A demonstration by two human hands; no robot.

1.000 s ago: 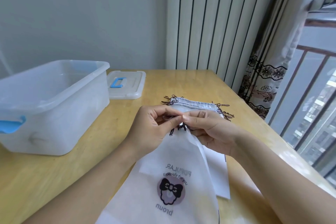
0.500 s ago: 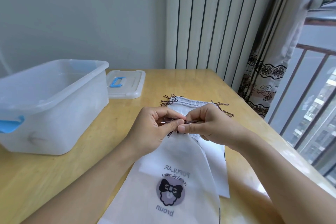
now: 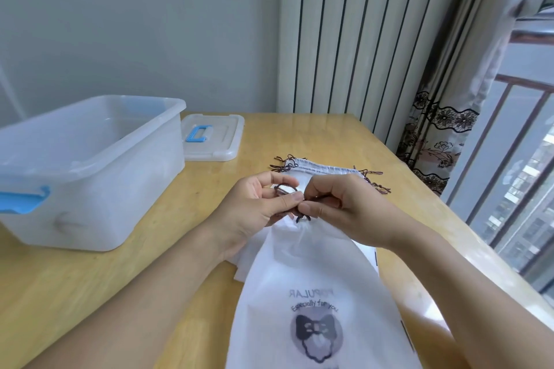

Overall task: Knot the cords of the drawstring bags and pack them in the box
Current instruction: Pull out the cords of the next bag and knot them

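A white drawstring bag (image 3: 311, 284) with a bow print lies gathered at its neck under my hands. My left hand (image 3: 254, 210) and my right hand (image 3: 338, 207) meet above that neck, fingertips pinching its dark brown cord (image 3: 284, 187), which forms a small loop between them. A short cord end hangs below the fingers. Behind the hands lies a stack of more white bags (image 3: 323, 172) with dark cord ends sticking out at both sides. The translucent plastic box (image 3: 90, 171) with blue latches stands open at the left.
The box's lid (image 3: 212, 138) with a blue handle lies flat behind the box. All rests on a wooden table (image 3: 299, 135) whose right edge runs by a curtain and a window railing. A striped radiator stands behind the table.
The hands have lifted slightly and drawn the cord into a visible loop by the left fingers. The bag's neck has bunched tighter beneath them.
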